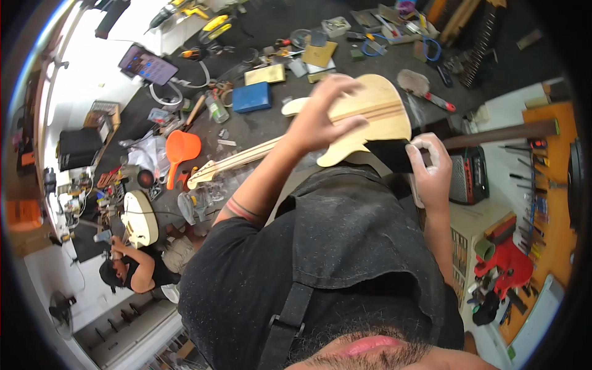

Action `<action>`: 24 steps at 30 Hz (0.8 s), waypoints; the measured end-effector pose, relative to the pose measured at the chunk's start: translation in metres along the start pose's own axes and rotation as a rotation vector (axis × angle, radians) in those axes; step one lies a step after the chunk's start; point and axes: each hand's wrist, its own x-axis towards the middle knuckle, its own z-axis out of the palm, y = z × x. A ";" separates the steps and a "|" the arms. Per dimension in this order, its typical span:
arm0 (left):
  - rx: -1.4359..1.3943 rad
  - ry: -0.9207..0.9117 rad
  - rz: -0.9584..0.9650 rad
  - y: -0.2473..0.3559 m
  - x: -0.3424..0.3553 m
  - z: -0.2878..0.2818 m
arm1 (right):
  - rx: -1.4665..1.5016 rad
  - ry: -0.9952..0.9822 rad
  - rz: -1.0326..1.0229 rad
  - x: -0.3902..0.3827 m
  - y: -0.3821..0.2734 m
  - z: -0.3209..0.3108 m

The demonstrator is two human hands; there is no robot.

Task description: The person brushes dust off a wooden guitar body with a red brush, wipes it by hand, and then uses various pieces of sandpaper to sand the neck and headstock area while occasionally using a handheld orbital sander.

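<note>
had pale guitar point(381, 105) benched
spread left hand point(319, 118) wide, empty; pinched black sheet point(390, 155) with right hand point(433, 168) at guitar's five o'clock

I wear a black short-sleeved T-shirt point(234, 302) and dust-speckled dark apron point(357, 228); strap point(296, 305) buckled. Bands point(243, 210) mark left forearm point(262, 182). Right hand point(430, 169) bare, dusty.

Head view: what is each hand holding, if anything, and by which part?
The right hand pinches the black sheet by its right edge. The left hand, open over the pale guitar body, grips nothing visible.
</note>
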 end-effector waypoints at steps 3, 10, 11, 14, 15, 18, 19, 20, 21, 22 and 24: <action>-0.052 -0.211 0.109 0.016 0.012 0.040 | -0.135 -0.019 -0.176 0.009 -0.014 -0.008; -0.180 -0.328 0.223 0.035 0.029 0.073 | -0.146 0.021 -0.184 -0.007 -0.012 -0.031; -0.192 -0.326 0.212 0.037 0.029 0.078 | -0.170 0.017 -0.183 -0.010 -0.011 -0.036; -0.269 -0.242 0.148 0.036 0.024 0.088 | -0.127 0.075 -0.035 -0.027 -0.013 -0.050; -0.323 -0.185 0.042 0.038 0.021 0.092 | -0.147 0.118 -0.021 -0.034 -0.008 -0.055; -0.364 -0.243 -0.016 0.034 0.018 0.100 | -0.055 0.070 0.134 -0.053 0.017 -0.075; -0.371 -0.248 -0.013 0.038 0.018 0.104 | -0.068 0.078 0.076 -0.057 0.020 -0.079; -0.269 -0.292 0.052 0.044 0.018 0.108 | -0.073 0.081 0.079 -0.059 0.021 -0.085; -0.160 -0.335 0.114 0.051 0.017 0.109 | -0.136 0.043 0.000 -0.060 0.022 -0.089; -0.050 -0.317 0.148 0.059 0.014 0.116 | -0.198 0.003 -0.080 -0.060 0.024 -0.092; 0.034 -0.421 0.287 0.057 0.011 0.127 | -0.245 -0.015 -0.100 -0.062 0.026 -0.094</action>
